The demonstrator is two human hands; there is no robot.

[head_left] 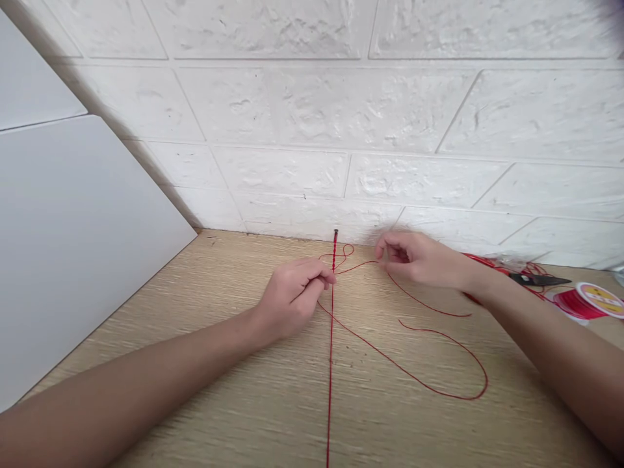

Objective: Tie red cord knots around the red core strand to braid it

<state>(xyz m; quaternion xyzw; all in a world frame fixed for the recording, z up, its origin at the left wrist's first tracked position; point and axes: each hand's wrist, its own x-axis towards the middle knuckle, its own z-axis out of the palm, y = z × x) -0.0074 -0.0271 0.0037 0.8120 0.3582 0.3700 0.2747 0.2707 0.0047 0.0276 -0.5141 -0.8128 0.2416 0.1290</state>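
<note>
A red cord (331,364) runs straight from a small dark peg (336,231) by the wall down to the lower edge of the view, with a knotted stretch near the peg. My left hand (298,292) pinches the cord just below the knots. Thin red thread (414,377) crosses the cord and curves away to the right over the table. In my right hand (402,255), thumb and fingers are closed on the other thread, whose loose end (439,312) trails to the right. A small thread loop (348,249) lies beside the knots.
Behind is a white brick-patterned wall (312,110). White panels (88,240) stand at the left. On the wooden table (234,403), at the right, are a spool of red thread (585,301), dark-bladed scissors (541,280) and a crumpled clear bag (514,262).
</note>
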